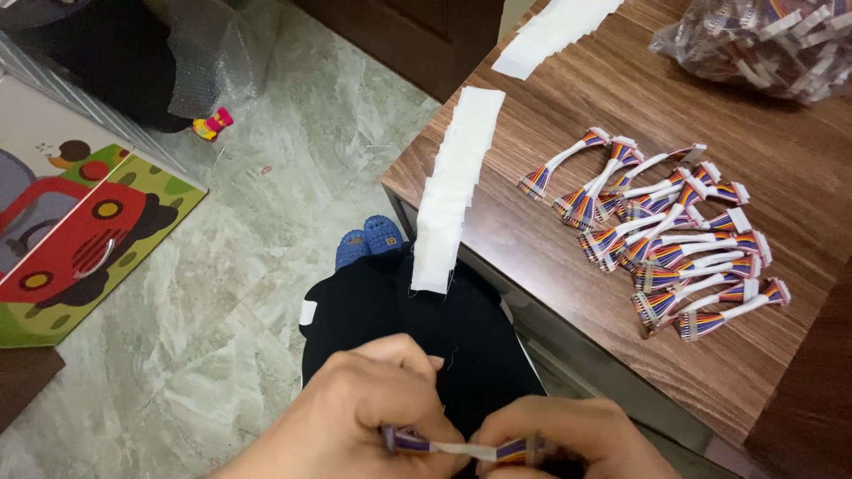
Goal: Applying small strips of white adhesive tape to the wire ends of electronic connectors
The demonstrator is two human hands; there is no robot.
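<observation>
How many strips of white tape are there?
2. One white strip hangs over the wooden table edge near the knees; the other white strip lies at the table's far end, partly cut off.

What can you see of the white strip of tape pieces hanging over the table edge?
The white strip looks like a row of overlapping cloth-like tape pieces, matte and pale. It lies flat on the brown wooden table, running from near the middle toward the person. Its lower end hangs past the table edge above the dark lap. Neither hand touches it. A second similar strip lies further away.
</observation>
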